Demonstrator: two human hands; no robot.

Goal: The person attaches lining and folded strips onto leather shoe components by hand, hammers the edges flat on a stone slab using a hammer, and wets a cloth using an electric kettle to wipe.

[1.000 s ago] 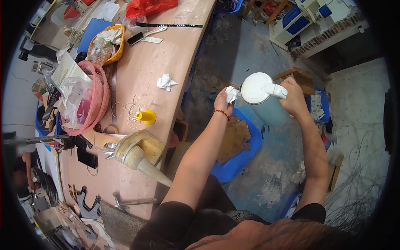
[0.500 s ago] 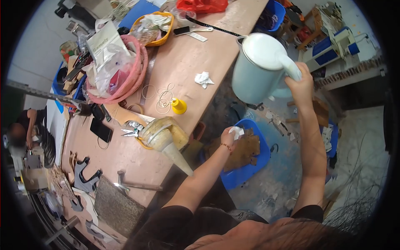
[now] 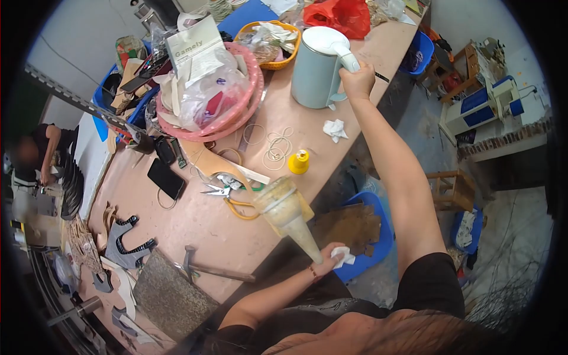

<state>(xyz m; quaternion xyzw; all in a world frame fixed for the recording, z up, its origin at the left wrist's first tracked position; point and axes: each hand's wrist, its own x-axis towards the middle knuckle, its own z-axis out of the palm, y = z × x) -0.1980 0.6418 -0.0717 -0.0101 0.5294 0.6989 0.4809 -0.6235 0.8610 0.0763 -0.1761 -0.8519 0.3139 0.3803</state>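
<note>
My right hand [image 3: 358,81] is closed around the handle of a pale blue electric kettle [image 3: 315,74] with a white lid. The kettle is upright over the far part of the table; whether its base touches the surface, I cannot tell. Below the table edge, my left hand [image 3: 326,261] grips a crumpled white tissue [image 3: 343,257]. Close to that hand is the nozzle of a cloudy plastic glue bottle [image 3: 284,207], which partly hides the tabletop. Another crumpled tissue [image 3: 335,131] lies on the table near the kettle.
On the table [image 3: 219,254] are a pink basket [image 3: 255,97], a yellow basket [image 3: 288,61], a yellow bottle [image 3: 299,162], scissors [image 3: 218,191], a phone [image 3: 166,178] and a hammer [image 3: 219,271]. A blue bin [image 3: 384,242] holds brown pieces below. Another person [image 3: 50,151] sits at far left.
My right hand has carried the kettle left, from beside the table to over it. My left hand, still gripping the tissue, has moved lower in view. The view has also shifted.
</note>
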